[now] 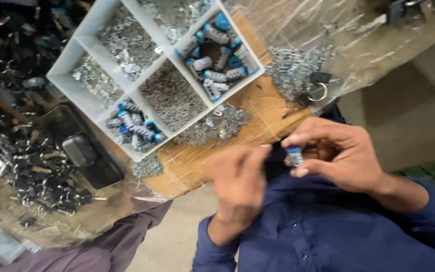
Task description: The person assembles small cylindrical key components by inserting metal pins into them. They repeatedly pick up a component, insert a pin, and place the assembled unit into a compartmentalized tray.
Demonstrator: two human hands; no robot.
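Note:
My right hand [339,153] pinches a small grey cylinder with a blue cap [294,156] between thumb and fingers, held over my dark blue shirt. My left hand [238,184] is close beside it, fingers curled and blurred, its fingertips near the cylinder; whether it holds anything cannot be told. Both hands hover just off the near edge of a brown board wrapped in clear film [273,113].
A white divided tray [66,60] on the board holds similar blue-capped cylinders [216,60], small silver parts and fine wire pieces. Loose silver parts [293,65] lie on the film. Dark metal pieces [31,166] are piled left. A person's purple sleeve [101,242] is at bottom left.

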